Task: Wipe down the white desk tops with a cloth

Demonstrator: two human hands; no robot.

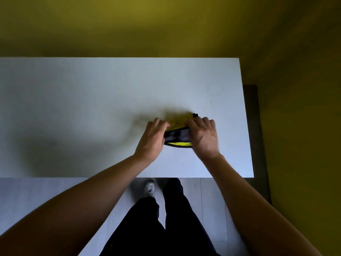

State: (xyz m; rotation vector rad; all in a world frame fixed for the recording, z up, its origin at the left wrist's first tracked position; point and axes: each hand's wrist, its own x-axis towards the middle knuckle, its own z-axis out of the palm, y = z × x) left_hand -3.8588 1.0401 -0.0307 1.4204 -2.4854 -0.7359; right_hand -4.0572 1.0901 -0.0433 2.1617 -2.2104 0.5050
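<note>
A plain room: white desk [92, 108] against a yellow-green wall [147, 24]

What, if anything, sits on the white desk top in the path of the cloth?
Nothing visible does. The left hand and right hand both hold the yellow and grey cloth on the white desk top, near its right end. The surface in view shows only shadows.

Head view, steeply down, desk [92, 108] near
</note>
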